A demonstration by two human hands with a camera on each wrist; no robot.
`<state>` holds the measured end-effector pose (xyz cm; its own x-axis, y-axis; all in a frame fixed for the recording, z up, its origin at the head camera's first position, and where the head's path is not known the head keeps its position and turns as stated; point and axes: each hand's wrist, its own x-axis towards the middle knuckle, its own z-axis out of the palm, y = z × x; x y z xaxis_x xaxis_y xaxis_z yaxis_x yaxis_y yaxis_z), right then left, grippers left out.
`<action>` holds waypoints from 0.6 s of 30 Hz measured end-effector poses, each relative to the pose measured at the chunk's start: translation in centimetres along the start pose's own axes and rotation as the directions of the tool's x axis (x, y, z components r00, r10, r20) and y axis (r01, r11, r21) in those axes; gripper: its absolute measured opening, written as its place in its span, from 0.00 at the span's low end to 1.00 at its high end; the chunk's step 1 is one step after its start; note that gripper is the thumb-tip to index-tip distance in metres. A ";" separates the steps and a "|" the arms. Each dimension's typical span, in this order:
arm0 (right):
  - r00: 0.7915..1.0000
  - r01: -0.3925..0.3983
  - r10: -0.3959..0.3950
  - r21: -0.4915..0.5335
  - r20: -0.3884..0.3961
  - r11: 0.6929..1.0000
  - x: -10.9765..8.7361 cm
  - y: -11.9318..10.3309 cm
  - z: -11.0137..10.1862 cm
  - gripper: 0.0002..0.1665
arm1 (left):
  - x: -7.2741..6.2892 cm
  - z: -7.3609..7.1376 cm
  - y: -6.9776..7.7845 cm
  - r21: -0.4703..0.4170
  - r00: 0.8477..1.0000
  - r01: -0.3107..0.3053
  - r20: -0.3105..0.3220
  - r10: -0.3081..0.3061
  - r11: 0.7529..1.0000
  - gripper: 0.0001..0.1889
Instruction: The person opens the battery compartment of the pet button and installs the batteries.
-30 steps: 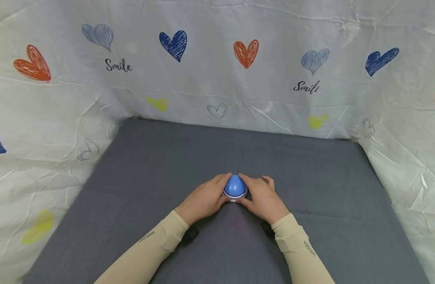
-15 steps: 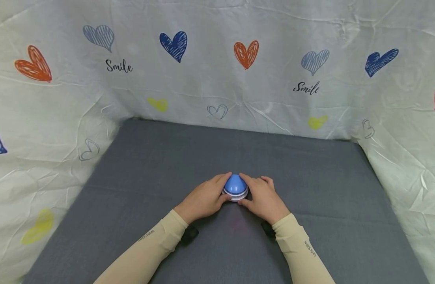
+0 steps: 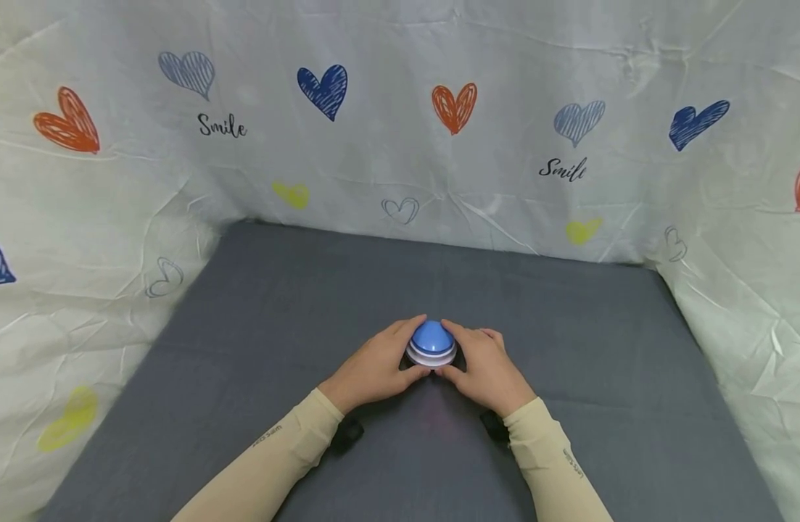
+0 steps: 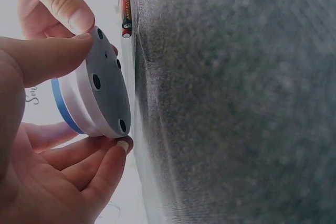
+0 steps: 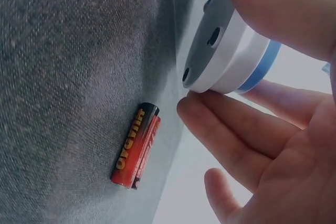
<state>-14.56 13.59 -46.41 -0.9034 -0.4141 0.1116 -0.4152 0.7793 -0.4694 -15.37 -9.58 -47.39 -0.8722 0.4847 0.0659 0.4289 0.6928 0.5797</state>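
Observation:
Both hands hold a buzzer button between them, with a blue dome on a stepped white base. My left hand grips its left side, thumb at the near edge and fingers round the far side. From the right, my right hand grips it the same way. The left wrist view shows the grey underside with dark round spots, raised off the cloth. In the right wrist view, red and black batteries lie on the cloth below the right hand; the head view does not show them.
A dark grey cloth covers the table. White sheeting printed with hearts and "Smile" hangs at the back and both sides. Dark wrist cameras sit under the cream sleeves.
The buzzer button has tipped slightly in the hands, so more of its white base shows and the dome looks flatter. The thumbs have shifted a little along its near edge.

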 end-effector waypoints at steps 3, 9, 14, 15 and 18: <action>1.000 -0.003 0.003 0.005 -0.005 1.000 0.0 0.1 0.0 0.47 | 0.0 0.1 0.0 -0.002 1.000 0.005 -0.006 -0.005 1.000 0.46; 1.000 -0.015 0.015 0.010 0.008 1.000 0.0 0.3 -0.1 0.47 | 0.1 0.1 0.0 -0.033 0.999 0.031 0.011 -0.030 0.999 0.46; 1.000 -0.012 0.012 0.021 0.007 1.000 0.1 0.3 -0.3 0.49 | 0.2 0.0 0.1 -0.082 0.998 0.062 0.032 -0.059 0.995 0.45; 1.000 -0.010 0.010 0.021 0.005 1.000 0.1 0.3 -0.4 0.49 | 0.2 -0.1 0.0 -0.089 0.997 0.066 0.034 -0.064 0.994 0.45; 1.000 -0.002 0.002 0.018 -0.005 1.000 0.1 0.3 -0.5 0.47 | 0.3 -0.2 0.1 -0.113 0.997 0.078 0.038 -0.074 0.991 0.46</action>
<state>-14.86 14.03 -46.07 -0.9048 -0.4100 0.1153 -0.4115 0.7716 -0.4851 -15.68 -9.49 -47.19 -0.8918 0.4524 -0.0084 0.3304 0.6636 0.6711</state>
